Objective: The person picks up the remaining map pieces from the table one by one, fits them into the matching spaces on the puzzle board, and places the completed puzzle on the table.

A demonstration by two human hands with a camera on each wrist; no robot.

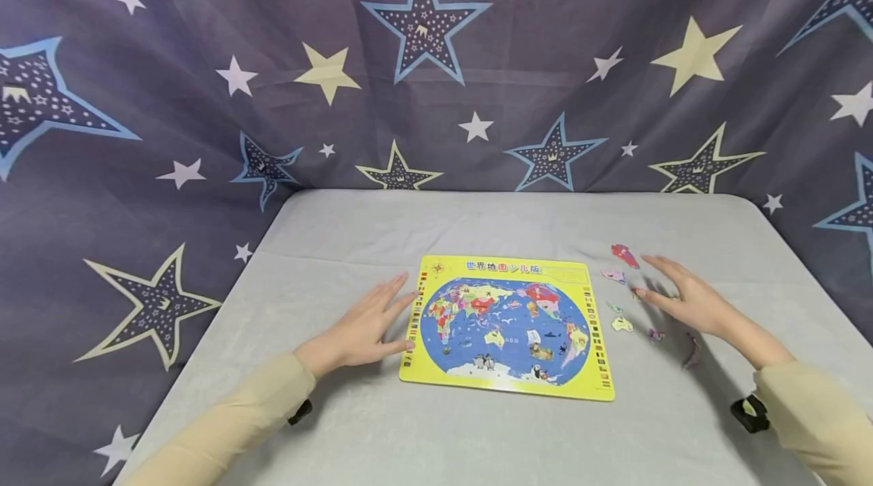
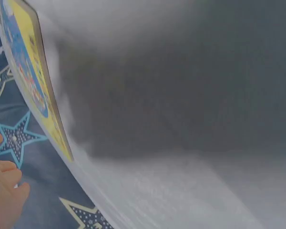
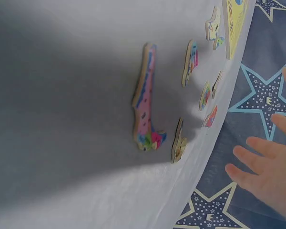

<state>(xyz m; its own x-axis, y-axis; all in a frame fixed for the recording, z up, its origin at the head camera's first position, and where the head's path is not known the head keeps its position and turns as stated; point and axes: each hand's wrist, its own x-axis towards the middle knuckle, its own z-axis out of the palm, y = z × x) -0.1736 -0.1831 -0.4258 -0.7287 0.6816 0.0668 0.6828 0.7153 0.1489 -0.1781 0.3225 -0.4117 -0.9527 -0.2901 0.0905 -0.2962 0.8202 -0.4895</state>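
A yellow-bordered world map puzzle board (image 1: pixel 505 387) lies flat on the grey cloth, its blue oval filled with colourful land shapes. My left hand (image 1: pixel 358 327) is at its left edge, fingers spread and fingertips close to the border, holding nothing. To the right of the board hovers my right hand (image 1: pixel 699 305), fingers extended among loose puzzle pieces and gripping none. Near its fingertips are a red piece (image 1: pixel 624 255) and a pink-and-white piece (image 1: pixel 613 275). A yellowish piece (image 1: pixel 621 324) sits by the board's right edge. In the right wrist view, a long pink piece (image 3: pixel 144 102) lies closest.
Several other small pieces, such as a pink-blue one (image 3: pixel 189 63) and a brown one (image 3: pixel 179 144), are scattered under and around the right hand. A grey cloth (image 1: pixel 341 236) covers the table. Behind and beside it hangs a dark star-patterned curtain (image 1: pixel 491 39).
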